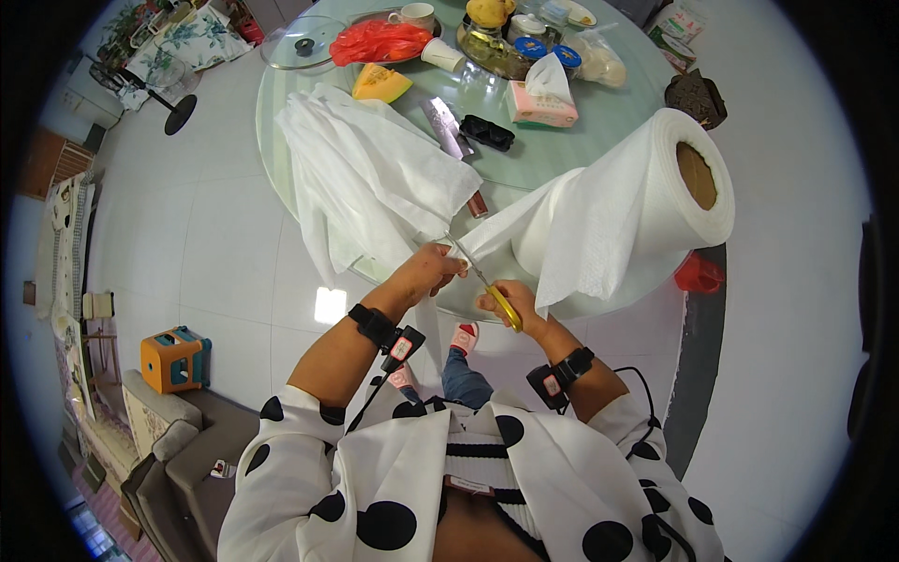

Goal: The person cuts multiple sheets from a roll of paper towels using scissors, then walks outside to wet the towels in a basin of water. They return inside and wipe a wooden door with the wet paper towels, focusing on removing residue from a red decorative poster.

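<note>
Nearer than the roll (646, 201), the right hand (527, 304) is gripping a yellow-handled cutter (507, 310); the left hand (433, 270) is pinching thin cloth (506, 223) beside the metal blade (471, 263) (a slip could be nicking skin). A soft, creased heap (375, 178) is sprawling left of the roll; tugging could be shifting that fat cylinder.

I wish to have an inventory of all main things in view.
Table: 1, pale green, upper centre.
Roll: 1, white, table's right.
Cloth: 1 pile, white, table's left.
Tissue box: 1, pink, far side.
Bag: 1, red, far left.
Melon slice: 1, orange, near bag.
Lid: 1, clear, left of bag.
Fan: 1, black, floor, far left.
Stool: 1, orange-blue, floor left.
Scissors: 1, yellow handle, right hand.
Left hand: 1, bare, holding cloth.
Right hand: 1, bare, holding scissors.
</note>
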`<state>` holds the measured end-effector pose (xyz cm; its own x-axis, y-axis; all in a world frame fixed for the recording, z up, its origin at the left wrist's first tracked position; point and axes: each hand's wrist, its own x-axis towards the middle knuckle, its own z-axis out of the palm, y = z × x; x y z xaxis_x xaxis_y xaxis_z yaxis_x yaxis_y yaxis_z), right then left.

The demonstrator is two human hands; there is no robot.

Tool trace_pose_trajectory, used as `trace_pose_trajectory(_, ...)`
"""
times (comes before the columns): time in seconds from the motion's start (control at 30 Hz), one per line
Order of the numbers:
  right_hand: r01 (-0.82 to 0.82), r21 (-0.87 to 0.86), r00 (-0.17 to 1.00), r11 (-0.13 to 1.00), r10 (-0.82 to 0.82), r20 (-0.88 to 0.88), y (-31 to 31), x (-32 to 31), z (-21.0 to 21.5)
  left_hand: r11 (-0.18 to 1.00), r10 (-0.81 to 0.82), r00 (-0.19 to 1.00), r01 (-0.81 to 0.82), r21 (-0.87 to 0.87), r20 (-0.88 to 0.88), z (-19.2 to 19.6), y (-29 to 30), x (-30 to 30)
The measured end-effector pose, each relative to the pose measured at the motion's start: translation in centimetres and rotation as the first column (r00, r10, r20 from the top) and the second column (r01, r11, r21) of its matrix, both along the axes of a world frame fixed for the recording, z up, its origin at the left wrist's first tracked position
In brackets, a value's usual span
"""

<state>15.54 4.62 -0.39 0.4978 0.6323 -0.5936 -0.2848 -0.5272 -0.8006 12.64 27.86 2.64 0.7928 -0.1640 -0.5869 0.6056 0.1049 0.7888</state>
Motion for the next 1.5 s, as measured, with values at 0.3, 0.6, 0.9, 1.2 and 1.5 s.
trace_pose_trajectory(0.3,0.100,0.204,0.988,0.974,-0.122,0.096,1.2,0.0,-0.9,0.997,-0.040,0.999,0.039,-0.060,-0.027,0.6,0.0,0.2)
trace_pose_trajectory(0.6,0.004,0.025,0.973,1.000,-0.009,0.231,2.1,0.3,1.6,0.998,-0.069,0.997,0.069,0.002,0.017,0.7,-0.1,0.2)
trace_pose_trajectory(0.9,0.062,0.158,0.997,0.986,-0.070,0.043,1.8,0.1,0.4,0.988,-0.155,0.987,0.154,-0.013,-0.042,1.1,-0.3,-0.3)
trace_pose_trajectory(1.2,0.163,0.353,0.987,0.921,-0.153,-0.054,0.1,-1.9,-3.3,0.557,-0.828,0.258,0.276,0.784,0.497,-4.6,-0.4,0.0)
trace_pose_trajectory(1.5,0.259,0.296,0.962,0.919,-0.219,-0.161,-1.9,-3.4,1.2,0.877,-0.455,0.877,0.471,-0.091,0.154,4.1,-0.7,-1.2)
